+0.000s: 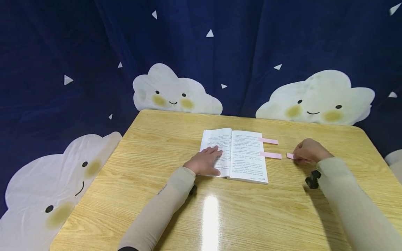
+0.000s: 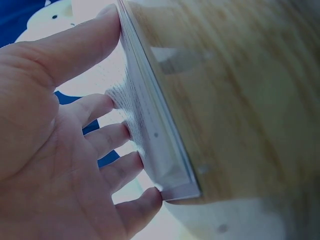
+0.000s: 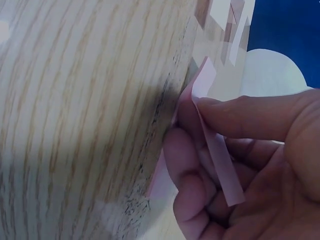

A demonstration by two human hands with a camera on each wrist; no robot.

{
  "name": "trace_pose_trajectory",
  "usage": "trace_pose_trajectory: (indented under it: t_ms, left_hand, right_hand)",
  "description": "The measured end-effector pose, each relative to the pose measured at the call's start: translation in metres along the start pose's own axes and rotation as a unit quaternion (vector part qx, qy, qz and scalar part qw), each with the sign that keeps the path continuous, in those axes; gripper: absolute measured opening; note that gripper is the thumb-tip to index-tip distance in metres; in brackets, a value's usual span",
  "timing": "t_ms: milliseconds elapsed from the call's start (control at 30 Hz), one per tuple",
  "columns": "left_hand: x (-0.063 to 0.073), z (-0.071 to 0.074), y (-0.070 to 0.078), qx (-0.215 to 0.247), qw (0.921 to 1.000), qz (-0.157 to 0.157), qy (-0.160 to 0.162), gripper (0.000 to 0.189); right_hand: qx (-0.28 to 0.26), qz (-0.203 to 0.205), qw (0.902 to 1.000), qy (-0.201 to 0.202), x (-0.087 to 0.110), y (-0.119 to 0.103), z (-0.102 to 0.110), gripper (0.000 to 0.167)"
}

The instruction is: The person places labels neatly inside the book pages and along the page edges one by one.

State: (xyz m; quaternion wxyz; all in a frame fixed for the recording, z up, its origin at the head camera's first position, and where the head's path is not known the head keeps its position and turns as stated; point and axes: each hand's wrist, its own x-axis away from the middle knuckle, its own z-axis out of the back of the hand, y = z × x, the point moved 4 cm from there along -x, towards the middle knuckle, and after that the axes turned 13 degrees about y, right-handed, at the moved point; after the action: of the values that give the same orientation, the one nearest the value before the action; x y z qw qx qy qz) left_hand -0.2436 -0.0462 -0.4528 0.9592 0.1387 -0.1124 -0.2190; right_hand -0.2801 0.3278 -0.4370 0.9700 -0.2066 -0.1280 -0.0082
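An open book (image 1: 246, 167) with printed text lies on the table, two pink paper strips (image 1: 272, 156) sticking out past its right edge. My left hand (image 1: 204, 161) rests on the left page with fingers spread; in the left wrist view its straight fingertips touch the page (image 2: 145, 120) near the book's edge. To the right of the book, my right hand (image 1: 309, 150) pinches a pink paper strip (image 3: 220, 160) between thumb and curled fingers. One end of that strip points toward the book. More pink paper (image 3: 160, 177) shows behind the fingers in the right wrist view.
The wooden table (image 1: 150, 146) has rounded back corners. Behind it hangs a dark blue curtain (image 1: 188, 42) printed with white smiling clouds. A black wrist device (image 1: 313, 179) sits under the right sleeve, and bright glare (image 1: 210, 219) lies on the tabletop at the front.
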Motion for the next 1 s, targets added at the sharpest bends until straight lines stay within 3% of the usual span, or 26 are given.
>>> trace_pose_trajectory:
  t_ms: [1000]
  left_hand:
    - [-0.0010,0.0001,-0.0003,-0.004,1.0000,0.004,0.000,0.082]
  right_hand:
    - [0.036,-0.006,0.9993,0.003,-0.0039,0.0018,0.0031,0.024]
